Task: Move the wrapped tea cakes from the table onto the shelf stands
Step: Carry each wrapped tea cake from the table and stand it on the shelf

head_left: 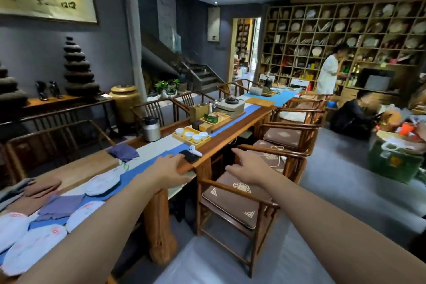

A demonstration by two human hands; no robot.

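The left hand point(171, 169) lies flat on the near edge of a long wooden counter point(221, 143), fingers straight, grasping nothing. The right hand point(247, 168) hovers in the air to its right, above a cushioned wooden chair point(232, 200), fingers loosely spread and released, its grip empty. Just beyond the left hand's fingertips a dark phone point(189, 156) lies on the counter. The wrapped tea cakes point(34, 240), white paper discs with red stamps, lie at the near left end of the counter on a blue runner point(136, 172), among folded purple cloths point(61, 206). Farther along stands a tray of white cups point(191, 136). On the far right wall, a tall wooden shelf point(345, 37) of square cubbies holds many more cakes.
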